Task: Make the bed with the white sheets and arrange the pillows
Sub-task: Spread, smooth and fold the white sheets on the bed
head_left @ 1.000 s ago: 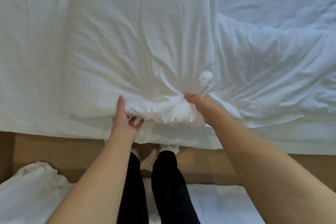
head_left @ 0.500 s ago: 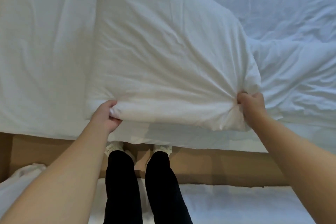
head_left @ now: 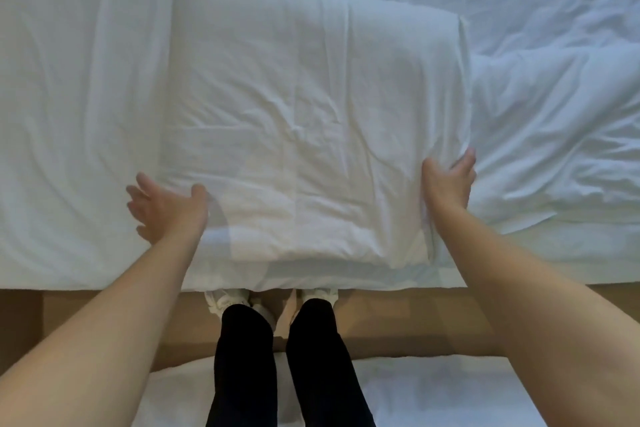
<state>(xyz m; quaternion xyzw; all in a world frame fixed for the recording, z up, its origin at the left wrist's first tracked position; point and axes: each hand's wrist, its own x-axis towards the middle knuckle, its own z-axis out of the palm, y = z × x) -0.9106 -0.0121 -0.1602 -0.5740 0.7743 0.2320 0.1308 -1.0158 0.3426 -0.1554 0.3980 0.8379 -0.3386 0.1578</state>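
A white pillow (head_left: 311, 121) lies flat on the bed near its front edge, its case creased. My left hand (head_left: 166, 208) hovers at the pillow's near left side with fingers spread, holding nothing. My right hand (head_left: 448, 184) rests against the pillow's right edge, fingers curled on the fabric there. The white bottom sheet (head_left: 76, 114) covers the mattress on the left. A rumpled white duvet (head_left: 554, 132) lies bunched to the right of the pillow.
The bed's front edge (head_left: 104, 282) runs across the frame, with brown floor (head_left: 86, 322) below it. My legs in black trousers (head_left: 277, 357) stand at the edge. More white bedding (head_left: 433, 392) lies on the floor behind my feet.
The pillow was gripped at both near corners and lifted; now it lies flat and squared to the bed edge. My left hand has let go and opened. My right hand moved to the right side.
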